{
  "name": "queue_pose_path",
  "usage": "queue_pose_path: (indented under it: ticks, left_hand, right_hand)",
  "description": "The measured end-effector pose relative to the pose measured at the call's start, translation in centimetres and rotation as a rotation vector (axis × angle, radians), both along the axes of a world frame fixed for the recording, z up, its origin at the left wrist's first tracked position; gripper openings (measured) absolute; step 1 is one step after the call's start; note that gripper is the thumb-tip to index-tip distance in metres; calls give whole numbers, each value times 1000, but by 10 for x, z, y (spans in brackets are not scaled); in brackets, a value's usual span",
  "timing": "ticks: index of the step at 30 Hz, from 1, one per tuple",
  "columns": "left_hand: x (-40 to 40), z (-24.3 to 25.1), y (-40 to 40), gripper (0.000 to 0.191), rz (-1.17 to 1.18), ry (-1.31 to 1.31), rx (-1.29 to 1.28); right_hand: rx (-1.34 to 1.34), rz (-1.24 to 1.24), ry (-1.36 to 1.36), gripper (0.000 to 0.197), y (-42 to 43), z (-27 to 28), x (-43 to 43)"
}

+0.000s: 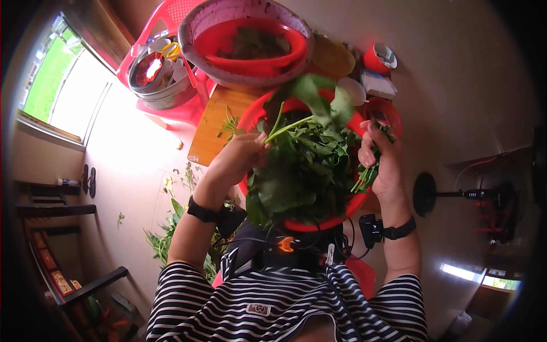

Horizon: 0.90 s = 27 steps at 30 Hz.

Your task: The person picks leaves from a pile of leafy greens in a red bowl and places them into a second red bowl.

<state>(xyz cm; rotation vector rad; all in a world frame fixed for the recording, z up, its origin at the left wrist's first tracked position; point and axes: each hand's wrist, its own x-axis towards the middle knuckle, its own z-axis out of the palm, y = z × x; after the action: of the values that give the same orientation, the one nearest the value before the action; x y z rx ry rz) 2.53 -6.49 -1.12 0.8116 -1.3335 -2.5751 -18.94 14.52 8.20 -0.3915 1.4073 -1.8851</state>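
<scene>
My left hand (250,147) pinches the green stems of a few leafy greens (290,128) over the left side of a red plastic basin (357,209). Large leaves spread from these stems across the basin. A bunch of leafy green stems (368,173) is gripped in my right hand (382,154), at the basin's right rim. The basin, close in front of my lap, holds a heap of loose green leaves (320,149). Some short cut stems (230,124) lie on the wooden table (203,143), left of the basin.
A large pinkish tub (188,40) with a red basin (252,66) of greens inside stands beyond. A red plastic chair (147,34) at upper left bears metal bowls (164,98) and utensils. More greens (164,239) lie on the floor at left. A fan (478,194) stands right.
</scene>
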Motion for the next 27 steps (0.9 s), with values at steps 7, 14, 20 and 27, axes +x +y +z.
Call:
queue_pose_path:
  ticks: [7,14,20,27]
  left_hand:
    - [-5,4,9,17,-20,114,179]
    - [-8,2,14,20,-70,171,125]
    - [-9,22,24,26,-19,181,-240]
    - [-16,26,33,22,3,-34,-651]
  right_hand:
    - [108,48,48,25,1,5,15]
    - [158,140,-5,21,-2,5,28]
    - [110,296,-65,18,-1,3,39]
    - [360,558,-12,48,-8,22,48]
